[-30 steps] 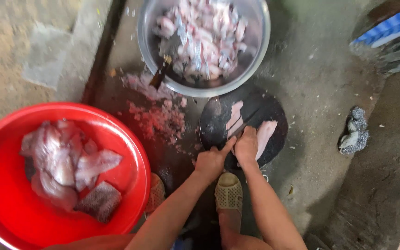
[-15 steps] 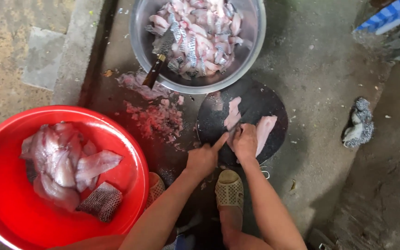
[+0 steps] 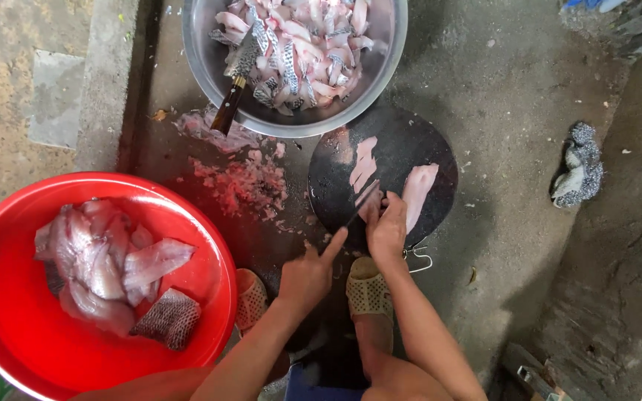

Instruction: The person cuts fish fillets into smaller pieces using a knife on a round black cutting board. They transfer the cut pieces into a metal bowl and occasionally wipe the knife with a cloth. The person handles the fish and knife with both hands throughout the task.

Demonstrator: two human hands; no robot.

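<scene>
Since the earlier frame the view has slid down, and the left hand point(image 3: 307, 276) has dropped back from the round dark cutting board point(image 3: 336, 193), fist closed around a thin knife point(image 3: 360, 206), index finger along it to steer. The right hand point(image 3: 386, 232) presses flat on a pink fish fillet point(image 3: 371, 208) to pin it; another fillet point(image 3: 417, 191) lies just beside. The red basin point(image 3: 16, 334) holds skin-on pieces; the steel bowl point(image 3: 202, 59) holds cut strips and a cleaver point(image 3: 235, 78).

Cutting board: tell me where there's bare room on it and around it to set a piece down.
The round cutting board is bare along its top right rim, beyond the fillets. Bare concrete lies between the board and the rag. It is crowded at the board's near edge by the left hand and right hand, and left toward the scraps and red basin.
</scene>
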